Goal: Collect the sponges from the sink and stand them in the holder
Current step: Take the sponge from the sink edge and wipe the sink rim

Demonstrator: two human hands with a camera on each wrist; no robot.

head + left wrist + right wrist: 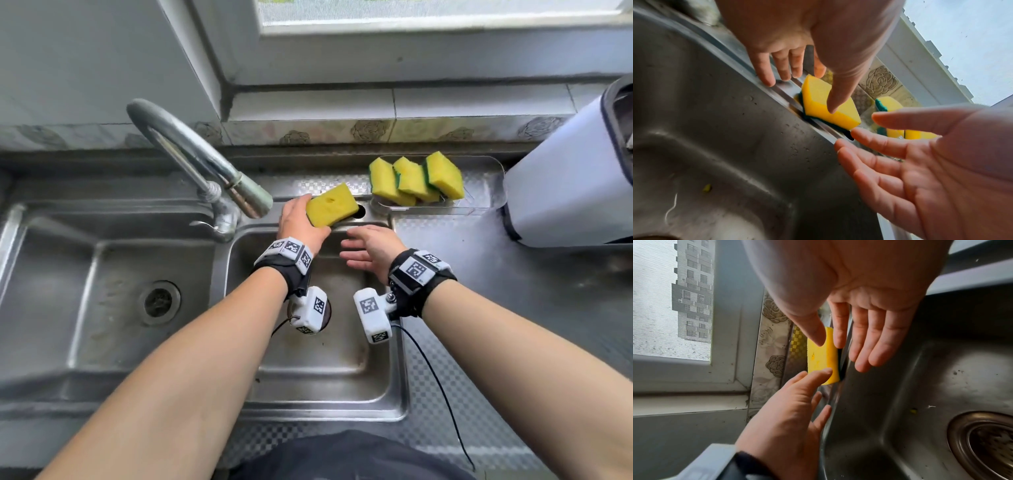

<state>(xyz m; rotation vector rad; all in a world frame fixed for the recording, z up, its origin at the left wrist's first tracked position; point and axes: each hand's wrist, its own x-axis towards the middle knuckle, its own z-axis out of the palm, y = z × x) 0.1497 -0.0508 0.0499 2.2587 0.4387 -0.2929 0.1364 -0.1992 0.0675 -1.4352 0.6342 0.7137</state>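
Up at the sink's back rim, the left hand (297, 222) grips a sponge (330, 205); the right hand (371, 251) hovers beside it, fingers loose.

The head camera looks steeply down from above onto the sink (308, 359) and the counter behind it, wide enough to take in both forearms, the tap (191, 157) and the window ledge at the top. The left wrist camera sits low and very near, under the left hand (818, 32), looking along its fingers toward the back rim of the basin, with the window beyond. The right wrist camera is just as near, under the right hand (859, 280), facing the same rim from the other side, the drain (986, 444) at its lower right. All three views share the yellow sponge (330, 205) at the back rim; each wrist view also catches the other hand.
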